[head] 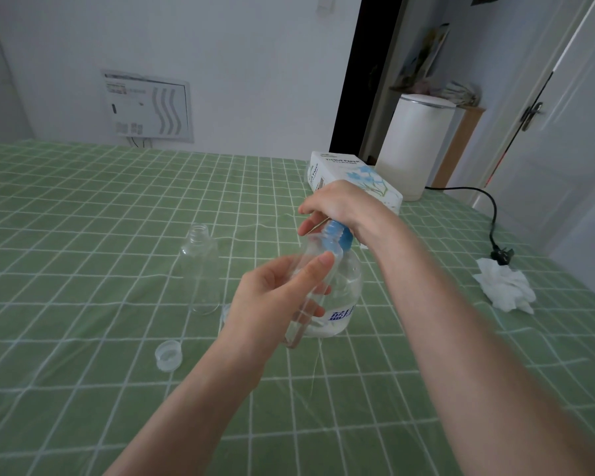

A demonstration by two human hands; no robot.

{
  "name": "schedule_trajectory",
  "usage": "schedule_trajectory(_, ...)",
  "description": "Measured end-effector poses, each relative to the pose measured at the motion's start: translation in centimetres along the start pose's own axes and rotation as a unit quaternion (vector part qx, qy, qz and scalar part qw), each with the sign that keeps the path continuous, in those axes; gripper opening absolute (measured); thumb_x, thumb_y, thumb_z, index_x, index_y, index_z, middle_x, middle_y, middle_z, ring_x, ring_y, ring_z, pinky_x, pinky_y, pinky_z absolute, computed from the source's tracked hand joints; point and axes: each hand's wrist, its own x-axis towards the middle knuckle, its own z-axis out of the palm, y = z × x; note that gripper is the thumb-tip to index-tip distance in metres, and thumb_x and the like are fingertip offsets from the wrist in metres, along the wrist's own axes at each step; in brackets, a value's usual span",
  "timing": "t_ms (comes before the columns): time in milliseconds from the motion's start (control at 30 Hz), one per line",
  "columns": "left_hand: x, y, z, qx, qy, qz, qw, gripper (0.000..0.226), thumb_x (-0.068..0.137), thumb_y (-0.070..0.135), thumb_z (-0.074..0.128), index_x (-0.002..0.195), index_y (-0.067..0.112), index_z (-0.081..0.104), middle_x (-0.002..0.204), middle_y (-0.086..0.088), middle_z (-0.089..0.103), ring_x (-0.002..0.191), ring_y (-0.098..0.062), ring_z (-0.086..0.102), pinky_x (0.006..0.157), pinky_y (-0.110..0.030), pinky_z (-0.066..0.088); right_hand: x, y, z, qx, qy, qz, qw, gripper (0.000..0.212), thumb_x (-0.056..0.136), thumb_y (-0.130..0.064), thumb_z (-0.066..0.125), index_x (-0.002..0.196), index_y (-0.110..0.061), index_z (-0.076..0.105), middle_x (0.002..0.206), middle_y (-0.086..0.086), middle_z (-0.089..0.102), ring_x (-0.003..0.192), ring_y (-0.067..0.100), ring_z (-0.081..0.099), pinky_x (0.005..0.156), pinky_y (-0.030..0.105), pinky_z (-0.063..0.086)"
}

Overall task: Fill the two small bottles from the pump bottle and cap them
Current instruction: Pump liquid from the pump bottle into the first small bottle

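Left hand point(272, 297) gripped a tilted, transparent small bottle point(310, 250); right hand point(340, 204) clasped the blue head of the clear pump bottle point(348, 286).

Single head-worn wide-angle view. Faces forward and down across the table point(83, 269) toward the far wall point(237, 63). Close range: left hand point(275, 297) and right hand point(340, 204) sit near frame centre, forearms crossing the bottom edge. Straight lines bow at the margins.

Cap point(168, 355) before small bottle point(200, 269)
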Motion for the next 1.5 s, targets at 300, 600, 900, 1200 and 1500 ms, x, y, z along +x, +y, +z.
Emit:
schedule_trajectory(300,0.1,0.3,0.0,-0.001,-0.01,0.004,1.0,0.035,0.064,0.058,0.064,0.081,0.03,0.074,0.079,0.003,0.074,0.056,-0.007,0.063,0.051,-0.014,0.048,-0.1,-1.0,-0.8,-0.044,-0.004,0.001,0.999,0.031,0.09,-0.021,0.054,0.116,-0.006,0.063,0.107,0.012,0.074,0.072,0.02,0.059,0.055,0.024,0.043)
schedule_trajectory(600,0.3,0.3,0.0,-0.003,-0.005,0.002,1.0,0.032,0.067,0.056,0.066,0.083,0.029,0.074,0.08,0.003,0.075,0.056,-0.007,0.063,0.052,-0.014,0.048,0.1,-1.0,-0.6,-0.044,-0.018,-0.005,0.999,0.013,0.089,-0.021,0.054,0.086,-0.016,0.066,0.11,0.012,0.071,0.086,0.024,0.059,0.058,0.026,0.041)
schedule_trajectory(900,0.0,-0.2,-0.1,0.0,-0.001,-0.004,1.0,0.038,0.065,0.057,0.067,0.084,0.026,0.073,0.077,0.004,0.075,0.054,-0.006,0.063,0.05,-0.013,0.046,0.0,0.0,0.2,-0.023,-0.014,-0.002,1.0,0.015,0.088,-0.019,0.056,0.077,-0.016,0.066,0.111,0.015,0.07,0.106,0.034,0.064,0.079,0.035,0.046)
schedule_trajectory(1200,0.1,0.3,0.1,0.002,-0.011,0.008,1.0,0.043,0.063,0.057,0.063,0.09,0.025,0.073,0.082,0.0,0.074,0.057,-0.006,0.063,0.053,-0.013,0.049,-0.3,-1.1,-0.9,-0.049,-0.001,-0.006,0.999,0.018,0.091,-0.022,0.051,0.093,-0.014,0.066,0.107,0.011,0.072,0.073,0.021,0.056,0.056,0.025,0.041)
schedule_trajectory(1500,0.1,0.1,-0.1,0.005,-0.004,0.004,1.0,0.046,0.062,0.058,0.063,0.092,0.024,0.073,0.081,0.002,0.075,0.057,-0.006,0.063,0.054,-0.014,0.05,-0.1,-1.0,-0.3,-0.039,-0.014,-0.006,0.999,0.031,0.092,-0.018,0.057,0.118,-0.003,0.064,0.111,0.015,0.072,0.088,0.024,0.061,0.071,0.031,0.046)
